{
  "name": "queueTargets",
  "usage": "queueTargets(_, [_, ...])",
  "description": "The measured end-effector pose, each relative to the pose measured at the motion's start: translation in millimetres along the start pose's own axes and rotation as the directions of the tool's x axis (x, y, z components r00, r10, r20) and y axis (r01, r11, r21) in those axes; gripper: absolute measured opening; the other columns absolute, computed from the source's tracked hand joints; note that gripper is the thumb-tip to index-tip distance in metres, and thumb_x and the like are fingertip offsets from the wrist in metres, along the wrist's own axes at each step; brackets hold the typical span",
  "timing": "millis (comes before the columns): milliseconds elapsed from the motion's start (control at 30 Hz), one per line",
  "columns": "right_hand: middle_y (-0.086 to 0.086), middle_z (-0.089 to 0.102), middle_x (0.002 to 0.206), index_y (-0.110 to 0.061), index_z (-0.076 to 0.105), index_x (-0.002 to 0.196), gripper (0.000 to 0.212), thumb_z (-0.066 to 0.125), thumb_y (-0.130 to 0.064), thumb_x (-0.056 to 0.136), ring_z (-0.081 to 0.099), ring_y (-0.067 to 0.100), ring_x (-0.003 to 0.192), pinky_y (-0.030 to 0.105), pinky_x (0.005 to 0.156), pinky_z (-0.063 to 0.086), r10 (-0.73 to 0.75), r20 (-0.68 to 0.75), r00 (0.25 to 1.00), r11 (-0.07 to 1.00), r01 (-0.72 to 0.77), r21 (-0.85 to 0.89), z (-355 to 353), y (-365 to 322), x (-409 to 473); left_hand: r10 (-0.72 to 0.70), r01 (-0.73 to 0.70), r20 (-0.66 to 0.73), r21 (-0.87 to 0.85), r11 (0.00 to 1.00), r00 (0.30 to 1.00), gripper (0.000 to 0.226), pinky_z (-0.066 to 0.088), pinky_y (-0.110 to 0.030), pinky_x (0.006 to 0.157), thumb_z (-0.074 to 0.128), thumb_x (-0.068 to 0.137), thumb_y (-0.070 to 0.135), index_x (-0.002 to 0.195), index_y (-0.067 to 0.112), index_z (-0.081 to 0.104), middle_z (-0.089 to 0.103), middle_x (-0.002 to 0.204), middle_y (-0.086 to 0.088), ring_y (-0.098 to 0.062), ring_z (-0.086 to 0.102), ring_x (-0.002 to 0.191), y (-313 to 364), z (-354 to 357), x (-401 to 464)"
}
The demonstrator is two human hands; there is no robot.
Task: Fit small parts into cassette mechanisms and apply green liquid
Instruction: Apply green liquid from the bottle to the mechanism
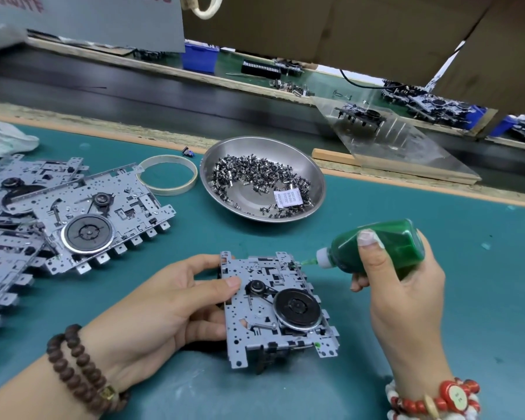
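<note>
Head view looks down on a teal worktop (376, 298), and the cassette mechanism (273, 304) held near its front edge serves as the landmark. Far left of it lies a stack of further mechanisms (73, 219), overlapping one another. Behind these and up-left of the held mechanism sits a tape ring (167, 174); behind the mechanism stands a steel dish (262, 178) holding a heap of small parts (261, 180) and a white packet.

At the mechanism's left edge the left hand (164, 304) has its grip clamped on the plate, thumb on top near the small pulley and fingers underneath. At its upper right corner the right hand (397, 286) grips a green bottle (382, 247), fingers wrapped round the body, the nozzle tip touching or just short of the corner; I cannot tell which. A green dot (317, 345) already shows at the lower right corner.

The step in hand looks like applying the green liquid, with one spot done and the second being dosed. The next move probably calls for a light squeeze, then lifting the nozzle cleanly so no drip lands on the belt or flywheel.
</note>
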State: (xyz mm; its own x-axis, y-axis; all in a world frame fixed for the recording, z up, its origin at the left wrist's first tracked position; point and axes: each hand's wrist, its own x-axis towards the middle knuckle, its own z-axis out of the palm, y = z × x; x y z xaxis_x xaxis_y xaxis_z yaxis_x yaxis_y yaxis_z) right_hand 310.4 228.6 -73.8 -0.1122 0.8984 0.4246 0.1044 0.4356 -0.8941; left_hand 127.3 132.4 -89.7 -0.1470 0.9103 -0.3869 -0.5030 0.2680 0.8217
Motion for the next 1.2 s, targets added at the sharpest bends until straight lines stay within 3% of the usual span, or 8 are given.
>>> queueTargets(200, [0.008, 0.067, 0.071, -0.017, 0.056, 0.080, 0.032, 0.061, -0.048, 0.073, 0.057, 0.018, 0.049, 0.019, 0.047, 0.047, 0.004, -0.001, 1.000, 1.000, -0.004, 0.011, -0.4, 0.9, 0.2, -0.005, 0.004, 0.009, 0.010, 1.000, 1.000, 0.049, 0.050, -0.017, 0.039, 0.066, 0.062, 0.015, 0.110, 0.008, 0.062, 0.070, 0.086, -0.020, -0.013, 0.056, 0.044, -1.3, -1.9, -0.4])
queueTargets(467, [0.009, 0.066, 0.072, -0.016, 0.056, 0.081, 0.033, 0.060, -0.049, 0.072, 0.056, 0.017, 0.048, 0.019, 0.047, 0.046, 0.001, -0.004, 1.000, 1.000, -0.001, 0.016, -1.4, 1.8, 0.7, -0.010, 0.010, 0.011, 0.004, 1.000, 1.000, 0.049, 0.050, -0.018, 0.039, 0.067, 0.062, 0.014, 0.110, 0.008, 0.061, 0.070, 0.087, -0.020, -0.013, 0.056, 0.043, -0.8, -1.6, 1.3])
queueTargets(867, [0.020, 0.068, 0.077, -0.016, 0.055, 0.082, 0.030, 0.061, -0.045, 0.076, 0.060, 0.031, 0.056, 0.026, 0.048, 0.048, 0.017, 0.017, 1.000, 1.000, -0.017, 0.009, 0.1, -1.4, -0.6, -0.003, 0.003, 0.023, 0.009, 1.000, 1.000, 0.050, 0.050, -0.017, 0.038, 0.067, 0.061, 0.015, 0.110, 0.008, 0.061, 0.071, 0.084, -0.019, -0.012, 0.056, 0.042, -1.9, -3.0, 1.9])
queueTargets(967, [0.015, 0.068, 0.073, -0.016, 0.055, 0.081, 0.030, 0.061, -0.046, 0.075, 0.057, 0.025, 0.050, 0.023, 0.048, 0.047, 0.014, -0.004, 1.000, 1.000, -0.014, 0.009, -1.3, -2.8, -0.2, 0.002, -0.002, 0.029, 0.015, 1.000, 1.000, 0.050, 0.050, -0.017, 0.038, 0.067, 0.060, 0.015, 0.110, 0.008, 0.061, 0.071, 0.083, -0.019, -0.011, 0.055, 0.042, -2.2, -3.4, 2.0])
queueTargets(1100, [-0.007, 0.068, 0.062, -0.014, 0.053, 0.079, 0.018, 0.058, -0.031, 0.081, 0.051, 0.006, 0.042, 0.013, 0.045, 0.043, 0.013, -0.031, 0.999, 0.996, -0.010, 0.083, -2.2, -4.5, 0.8, 0.008, -0.009, 0.039, 0.026, 1.000, 0.999, 0.051, 0.049, -0.017, 0.038, 0.067, 0.060, 0.016, 0.110, 0.008, 0.061, 0.071, 0.086, -0.020, -0.012, 0.057, 0.044, -2.2, -4.8, 1.3])
queueTargets(1200, [-0.005, 0.066, 0.060, -0.012, 0.057, 0.077, 0.017, 0.057, -0.029, 0.080, 0.050, 0.004, 0.044, 0.015, 0.042, 0.041, 0.100, -0.009, 0.995, 0.964, -0.095, 0.248, 0.1, -6.8, 1.6, 0.038, -0.039, 0.023, 0.042, 0.998, 0.999, 0.052, 0.049, -0.018, 0.038, 0.067, 0.062, 0.017, 0.112, 0.009, 0.058, 0.071, 0.087, -0.022, -0.013, 0.058, 0.046, -2.6, -3.0, 1.7])
